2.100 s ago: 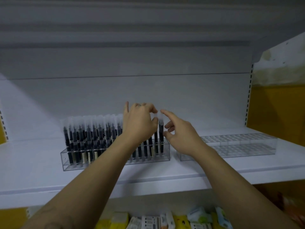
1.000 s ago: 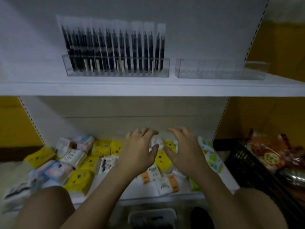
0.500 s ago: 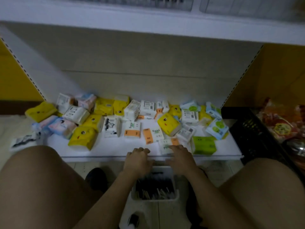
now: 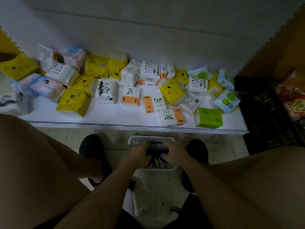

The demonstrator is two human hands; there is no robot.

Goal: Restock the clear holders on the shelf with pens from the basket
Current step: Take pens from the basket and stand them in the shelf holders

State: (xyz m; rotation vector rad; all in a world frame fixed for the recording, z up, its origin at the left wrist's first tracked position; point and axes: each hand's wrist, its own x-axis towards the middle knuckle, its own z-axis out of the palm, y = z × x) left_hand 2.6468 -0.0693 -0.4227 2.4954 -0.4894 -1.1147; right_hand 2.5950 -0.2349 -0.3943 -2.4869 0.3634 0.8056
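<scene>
In the near basket (image 4: 151, 138), the left hand (image 4: 140, 153) and right hand (image 4: 175, 153) are curling their fingers round dark pens (image 4: 156, 148).

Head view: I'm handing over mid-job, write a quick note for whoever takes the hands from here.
Left hand and right hand: both down in the basket on the floor, fingers seemingly curled on a dark bundle of pens.
Clear holders: out of view, so fill state unknown.
Done: pens reached, not lifted.
To do: raise the bundle, slot pens into the holders.
</scene>
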